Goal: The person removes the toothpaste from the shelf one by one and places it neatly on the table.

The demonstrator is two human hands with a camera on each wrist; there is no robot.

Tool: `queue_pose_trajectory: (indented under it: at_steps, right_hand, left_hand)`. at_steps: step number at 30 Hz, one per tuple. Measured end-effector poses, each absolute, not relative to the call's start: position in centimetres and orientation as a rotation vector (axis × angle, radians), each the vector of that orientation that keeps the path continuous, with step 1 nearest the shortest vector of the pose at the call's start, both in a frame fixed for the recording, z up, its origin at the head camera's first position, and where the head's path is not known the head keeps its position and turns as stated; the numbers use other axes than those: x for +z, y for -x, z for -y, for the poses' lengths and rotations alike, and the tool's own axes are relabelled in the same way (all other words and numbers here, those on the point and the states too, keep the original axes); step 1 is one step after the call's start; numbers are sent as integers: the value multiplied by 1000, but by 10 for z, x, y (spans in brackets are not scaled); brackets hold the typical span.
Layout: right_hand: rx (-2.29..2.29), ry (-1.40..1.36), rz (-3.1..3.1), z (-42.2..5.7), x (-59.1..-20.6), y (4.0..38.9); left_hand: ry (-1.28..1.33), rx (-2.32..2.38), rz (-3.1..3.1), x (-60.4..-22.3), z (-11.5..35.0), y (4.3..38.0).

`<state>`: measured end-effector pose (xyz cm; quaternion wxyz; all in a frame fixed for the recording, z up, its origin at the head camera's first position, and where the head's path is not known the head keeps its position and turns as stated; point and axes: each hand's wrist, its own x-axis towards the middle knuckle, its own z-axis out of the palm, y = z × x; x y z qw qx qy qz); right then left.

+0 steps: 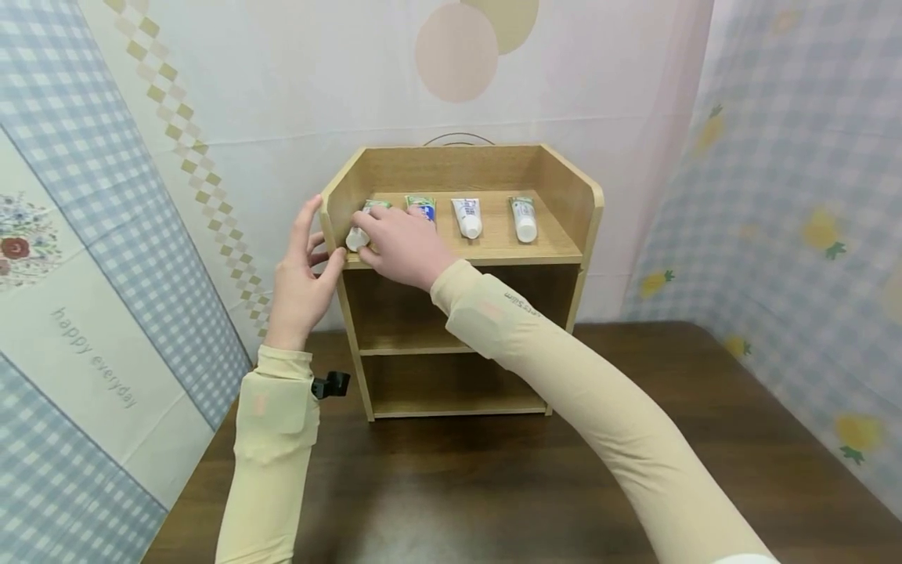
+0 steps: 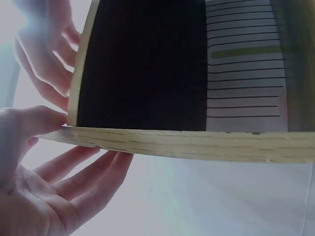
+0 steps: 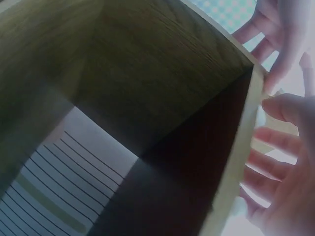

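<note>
A small wooden shelf [image 1: 458, 169] stands upright, with toothpaste tubes laid in a row on its top board. At the left end of the row, my right hand [image 1: 405, 247] holds a green-and-white toothpaste tube [image 1: 355, 239] near its white cap, and the fingers partly cover it. My left hand [image 1: 299, 286] grips the front edge of the left side panel [image 2: 197, 145], thumb on one face and fingers on the other. Right of the held tube lie a green-and-blue tube [image 1: 423, 205], partly behind my right hand, and a white-and-blue tube [image 1: 467, 215].
Farther right on the top board is another white-and-green tube [image 1: 524, 218]. Two lower compartments open to the front under it. The shelf stands on a dark wooden table [image 1: 451, 486], with patterned cloth [image 1: 282, 70] hanging behind and at both sides.
</note>
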<state>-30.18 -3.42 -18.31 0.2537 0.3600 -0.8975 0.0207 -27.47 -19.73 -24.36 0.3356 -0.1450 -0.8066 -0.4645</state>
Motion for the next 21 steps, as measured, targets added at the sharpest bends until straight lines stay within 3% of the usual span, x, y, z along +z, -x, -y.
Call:
queue_pose_trajectory:
  at_steps: [11,21]
  right_hand:
    - [70,-959,2501,45,-190,309]
    - [95,-995,2402,34,-193,296]
  left_hand:
    - [388,-1175,2191,-242,200,267]
    - [404,-1150,2196,-239,200,267]
